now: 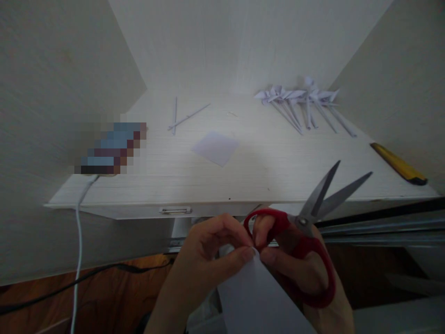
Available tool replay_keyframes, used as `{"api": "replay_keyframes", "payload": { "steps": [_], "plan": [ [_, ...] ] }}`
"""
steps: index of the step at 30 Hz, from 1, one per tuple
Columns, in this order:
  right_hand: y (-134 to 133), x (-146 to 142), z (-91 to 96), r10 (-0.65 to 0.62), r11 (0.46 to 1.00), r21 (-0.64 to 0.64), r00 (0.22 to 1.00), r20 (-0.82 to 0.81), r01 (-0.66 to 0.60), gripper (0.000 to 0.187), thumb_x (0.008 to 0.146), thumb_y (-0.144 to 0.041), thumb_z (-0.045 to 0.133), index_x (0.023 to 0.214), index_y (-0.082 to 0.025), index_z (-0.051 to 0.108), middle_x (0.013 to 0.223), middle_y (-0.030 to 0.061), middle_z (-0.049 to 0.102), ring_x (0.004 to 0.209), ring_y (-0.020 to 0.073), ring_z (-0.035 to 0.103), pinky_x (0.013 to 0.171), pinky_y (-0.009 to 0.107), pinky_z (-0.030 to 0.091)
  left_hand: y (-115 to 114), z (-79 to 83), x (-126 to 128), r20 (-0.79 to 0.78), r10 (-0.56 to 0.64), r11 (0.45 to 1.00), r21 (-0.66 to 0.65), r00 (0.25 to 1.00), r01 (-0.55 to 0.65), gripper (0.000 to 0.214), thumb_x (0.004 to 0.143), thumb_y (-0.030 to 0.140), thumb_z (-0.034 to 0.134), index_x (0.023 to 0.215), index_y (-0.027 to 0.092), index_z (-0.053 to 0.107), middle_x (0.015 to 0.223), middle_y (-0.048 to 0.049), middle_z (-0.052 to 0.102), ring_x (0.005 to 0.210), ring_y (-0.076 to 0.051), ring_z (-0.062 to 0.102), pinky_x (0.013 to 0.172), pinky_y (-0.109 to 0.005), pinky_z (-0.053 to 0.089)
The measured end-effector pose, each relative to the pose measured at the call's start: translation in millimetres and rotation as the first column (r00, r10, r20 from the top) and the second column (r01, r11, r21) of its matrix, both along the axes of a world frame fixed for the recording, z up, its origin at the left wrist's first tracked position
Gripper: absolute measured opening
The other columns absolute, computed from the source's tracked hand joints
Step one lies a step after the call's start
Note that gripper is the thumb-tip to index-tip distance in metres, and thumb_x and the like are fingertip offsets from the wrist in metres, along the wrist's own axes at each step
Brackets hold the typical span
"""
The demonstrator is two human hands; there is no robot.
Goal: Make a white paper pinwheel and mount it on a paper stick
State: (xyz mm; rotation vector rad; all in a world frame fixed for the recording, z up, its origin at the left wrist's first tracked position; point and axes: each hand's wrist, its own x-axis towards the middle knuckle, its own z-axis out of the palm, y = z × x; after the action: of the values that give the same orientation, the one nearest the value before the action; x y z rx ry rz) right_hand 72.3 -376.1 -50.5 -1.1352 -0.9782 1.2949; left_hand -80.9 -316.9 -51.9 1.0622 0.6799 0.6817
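Our left hand (205, 260) is curled in front of us, thumb and forefinger pressed together on the top corner of a sheet of white paper (257, 301). Our right hand (306, 273) meets it from the other side. Its fingers sit in the loops of the red-handled scissors (306, 220), and its fingertips close on the same corner of the sheet, touching the left hand's fingertips. The scissors' blades stand apart in a V and point up and to the right, clear of the paper. The sheet hangs down from the pinch towards the bottom edge of the view, below the front edge of the pale wooden desk (278, 171).

On the desk, near the middle, lies a small square of paper (216, 147). Behind it and to the left, two thin rolled paper sticks (186, 117) lie crossed. At the back right is a heap of folded paper pinwheels (299, 99) on sticks, lying overlapped. A yellow utility knife (398, 163) rests near the desk's right edge, well apart from the rest.

A white cable (78, 241) drops from the desk's left front corner, and a black cable (86, 276) runs across the wooden floor below. A metal drawer handle (175, 210) shows under the front edge.
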Motion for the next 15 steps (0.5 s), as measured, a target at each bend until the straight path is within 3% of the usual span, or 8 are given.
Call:
{"api": "replay_keyframes", "payload": {
  "steps": [5, 12, 15],
  "plan": [
    [2.1, -1.8, -0.6, 0.001, 1.000, 0.020, 1.000, 0.029, -0.001, 0.018, 0.072, -0.034, 0.080, 0.072, -0.024, 0.065, 0.065, -0.0006, 0.060, 0.062, 0.0182, 0.057, 0.055, 0.028, 0.048, -4.4, -2.5, -1.0, -0.035, 0.002, 0.999, 0.034, 0.999, 0.000, 0.008, 0.074, 0.012, 0.066, 0.070, 0.019, 0.064, 0.069, -0.0003, 0.066, 0.067, -0.014, 0.062, 0.065, -0.023, 0.050],
    [-1.0, -5.6, -8.6, -0.054, 0.988, 0.151, 0.995, 0.080, 0.041, 0.020, 0.078, -0.041, 0.075, 0.071, -0.024, 0.065, 0.068, 0.0001, 0.057, 0.063, 0.0172, 0.054, 0.057, 0.029, 0.046, -9.4, -0.8, -1.7, -0.093, 0.077, 0.971, 0.235, 0.993, -0.054, 0.015, 0.074, 0.006, 0.064, 0.069, 0.019, 0.066, 0.068, -0.0001, 0.069, 0.065, -0.014, 0.063, 0.063, -0.024, 0.051],
    [-0.8, -8.6, -5.4, -0.087, 0.987, 0.146, 0.993, 0.081, 0.074, 0.021, 0.076, -0.044, 0.076, 0.068, -0.026, 0.067, 0.065, -0.0002, 0.056, 0.060, 0.0174, 0.053, 0.056, 0.030, 0.046, -11.0, -1.5, -4.1, -0.076, 0.080, 0.965, 0.255, 0.994, -0.058, 0.014, 0.076, 0.007, 0.065, 0.071, 0.020, 0.067, 0.068, -0.0005, 0.070, 0.065, -0.015, 0.064, 0.063, -0.024, 0.052]
  ]
}}
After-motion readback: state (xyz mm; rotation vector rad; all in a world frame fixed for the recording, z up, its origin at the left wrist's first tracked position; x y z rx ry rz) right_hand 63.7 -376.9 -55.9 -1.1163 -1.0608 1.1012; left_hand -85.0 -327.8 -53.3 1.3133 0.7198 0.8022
